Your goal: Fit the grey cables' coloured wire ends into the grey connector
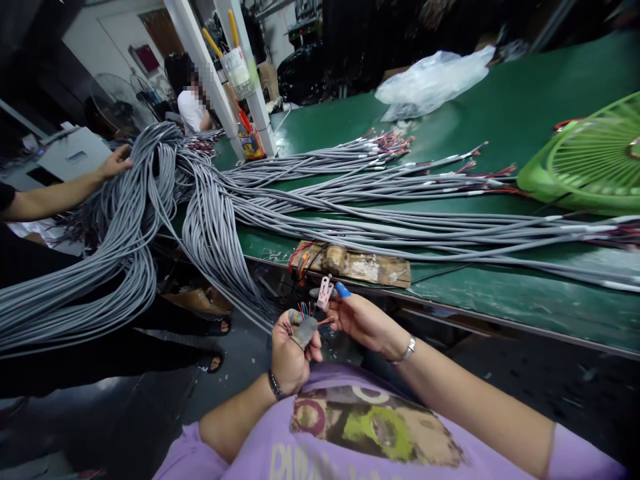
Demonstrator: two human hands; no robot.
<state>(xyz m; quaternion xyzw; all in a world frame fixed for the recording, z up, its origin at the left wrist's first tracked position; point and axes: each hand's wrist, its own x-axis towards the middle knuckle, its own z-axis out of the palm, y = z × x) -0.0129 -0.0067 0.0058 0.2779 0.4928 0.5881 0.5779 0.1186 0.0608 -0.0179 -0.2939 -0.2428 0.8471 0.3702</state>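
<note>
My left hand (294, 350) is closed around a small bunch of thin coloured wires (304, 309), whose ends fan out above the fingers. Grey coverings wrap some of its digits. Just right of it, my right hand (357, 320) pinches a small pink slotted tool (325, 292) close to the wire ends. One of that hand's digits wears a blue tip cover (343, 289). A reddish wire (325, 321) sticks out between the two hands. How the wires run inside my left fist is hidden.
Many grey cables (320, 220) lie along the green table (340, 120) and hang over its left end. A green fan (590, 160), a plastic bag (435, 80) and a wooden board (383, 267) are on it. At left, a co-worker's hand (115, 163) touches the cable bundle; another person (193, 110) is behind.
</note>
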